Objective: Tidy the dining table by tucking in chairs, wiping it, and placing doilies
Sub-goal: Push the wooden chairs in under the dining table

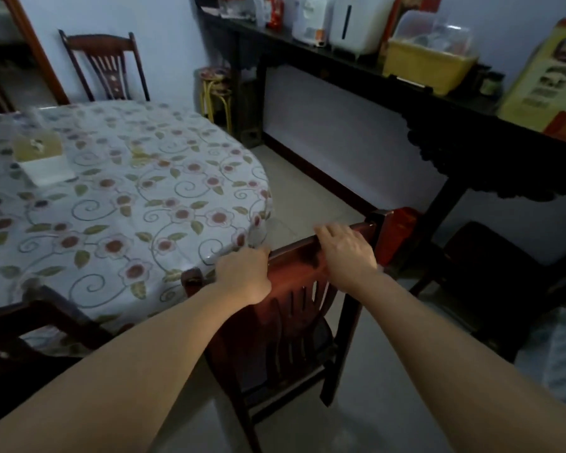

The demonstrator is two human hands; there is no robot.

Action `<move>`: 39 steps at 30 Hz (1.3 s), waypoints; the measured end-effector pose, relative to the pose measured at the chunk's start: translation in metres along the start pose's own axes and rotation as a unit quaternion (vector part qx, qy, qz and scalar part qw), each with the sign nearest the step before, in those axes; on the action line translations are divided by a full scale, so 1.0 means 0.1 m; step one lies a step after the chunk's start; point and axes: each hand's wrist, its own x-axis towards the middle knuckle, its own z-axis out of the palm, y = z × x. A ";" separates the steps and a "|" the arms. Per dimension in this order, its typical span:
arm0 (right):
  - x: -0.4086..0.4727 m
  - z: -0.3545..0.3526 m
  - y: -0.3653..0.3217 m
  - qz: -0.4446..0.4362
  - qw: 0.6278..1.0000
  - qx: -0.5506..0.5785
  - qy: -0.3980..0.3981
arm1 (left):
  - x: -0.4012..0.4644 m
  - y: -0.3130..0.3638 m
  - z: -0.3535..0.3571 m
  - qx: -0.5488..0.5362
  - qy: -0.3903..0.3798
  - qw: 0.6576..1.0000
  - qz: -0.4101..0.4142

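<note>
Left hand (244, 273): closed over the top rail of the near chair (291, 325) at its left end, fingers curled over the far side of the rail and hidden from view, back of the hand up.
Right hand (345, 253): laid on the same top rail toward its right end, fingers (324, 231) bent over the rail's front edge and gripping it, just short of the right corner post.
Near chair: dark red wood with a slatted back, standing on the pale floor at the right edge of the bench (118, 204); its left corner post is touching or nearly touching the hanging cloth, its seat is still out from under the bench, and the back is angled rather than square to the edge.
Bench: rounded, covered with a white cloth printed with red flowers, green leaves and curling stems.
On the bench: a tissue box (43, 158), tan on top and white on the side, lies toward the left part of the cloth, well apart from both hands.
Far chair (107, 67): same wood, standing against the wall behind the bench.
Third chair (30, 348): dark, at the bench's near left edge, only partly in view.
Sideboard (406, 89): dark, long, against the right wall, loaded with white appliances and a yellow bin (428, 65).
</note>
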 end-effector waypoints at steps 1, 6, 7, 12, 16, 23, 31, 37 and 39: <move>0.15 -0.01 0.03 -0.005 1.000 -0.006 0.006 | 0.07 -0.08 -0.01 -0.006 0.011 1.000 -0.017; 0.81 0.06 0.10 -0.090 0.995 -0.028 -0.019 | 0.44 -0.35 -0.03 -0.022 0.008 0.997 -0.068; 0.94 0.06 0.10 -0.108 0.994 -0.013 -0.024 | 0.52 -0.39 -0.05 -0.017 0.012 0.997 -0.076; 1.55 -0.06 0.10 -0.186 0.982 0.030 -0.026 | 0.88 -0.65 -0.20 -0.003 0.038 0.993 -0.111; 1.95 -0.14 -0.04 -0.267 0.963 0.020 -0.030 | 0.99 -0.87 -0.31 0.008 0.037 0.988 -0.151; 2.32 -0.05 -0.36 -0.329 0.944 0.019 -0.030 | 0.93 -1.10 -0.26 0.058 0.055 0.976 -0.201; 2.33 0.66 -0.60 -0.382 0.924 0.010 -0.010 | 0.87 -1.30 0.24 0.066 0.088 0.972 -0.206; 2.35 0.87 -0.72 -0.387 0.921 0.035 0.009 | 0.82 -1.46 0.41 0.078 0.142 0.972 -0.169; 2.32 0.89 -0.75 -0.399 0.916 0.042 0.022 | 0.77 -1.46 0.43 0.093 0.150 0.970 -0.165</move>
